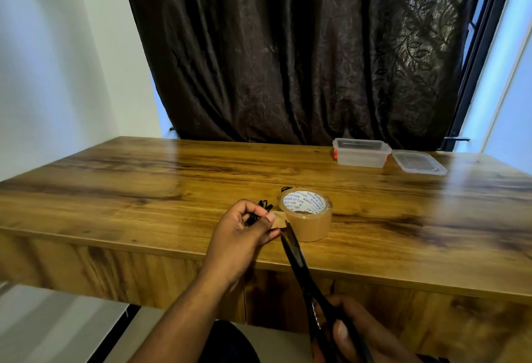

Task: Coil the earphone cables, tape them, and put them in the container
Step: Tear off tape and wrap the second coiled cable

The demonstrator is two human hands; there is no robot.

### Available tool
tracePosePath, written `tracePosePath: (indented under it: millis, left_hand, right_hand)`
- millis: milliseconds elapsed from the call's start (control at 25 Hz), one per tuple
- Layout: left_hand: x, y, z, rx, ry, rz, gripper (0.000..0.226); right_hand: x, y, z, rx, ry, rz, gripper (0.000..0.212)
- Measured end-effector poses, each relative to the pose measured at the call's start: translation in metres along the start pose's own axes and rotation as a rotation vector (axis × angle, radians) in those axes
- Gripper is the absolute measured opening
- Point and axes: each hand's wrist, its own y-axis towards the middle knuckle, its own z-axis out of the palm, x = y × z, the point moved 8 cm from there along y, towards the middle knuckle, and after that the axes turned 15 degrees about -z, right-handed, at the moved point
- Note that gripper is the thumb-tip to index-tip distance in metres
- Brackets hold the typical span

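Earphone cables [256, 214], black and bunched into a small coil, are sitting in the left hand [244, 233], whose fingers [269, 217] are curling round them while the thumb and forefinger are also pinching the free end of a strip of brown tape [277, 223]. That strip is running from the tape roll [309, 218], which is lying flat on the worktop [144, 189] just to the right of the hand, its white printed core facing up. A bit of black cable is also showing at the roll's far left edge. The right hand [354, 331] is gripping the black handles of a pair of scissors [299, 264] near the bottom of the view, its fingers wrapping through and around the loops. The scissor blades are reaching up and to the left, their tips meeting the stretched tape between the left thumb and the roll; how far the blades are parted is hard to tell. Well apart, toward the far right of the wooden worktop, a clear plastic container [361, 156] is standing with no lid on, and its lid [419, 162] is lying flat just beside it on the right. Behind the worktop a dark curtain [288, 51] is hanging.
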Motion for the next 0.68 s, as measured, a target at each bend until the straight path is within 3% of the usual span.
tracePosePath:
  millis: [440, 680]
  left_hand:
    - [0.0, 0.0, -0.003, -0.027, 0.014, 0.006, 0.011]
    - [-0.001, 0.0, -0.002, -0.031, 0.006, 0.009, 0.01]
  right_hand:
    - [-0.013, 0.021, 0.01, 0.077, 0.013, -0.027, 0.111]
    - [-0.028, 0.024, 0.002, -0.017, 0.007, 0.034, 0.116]
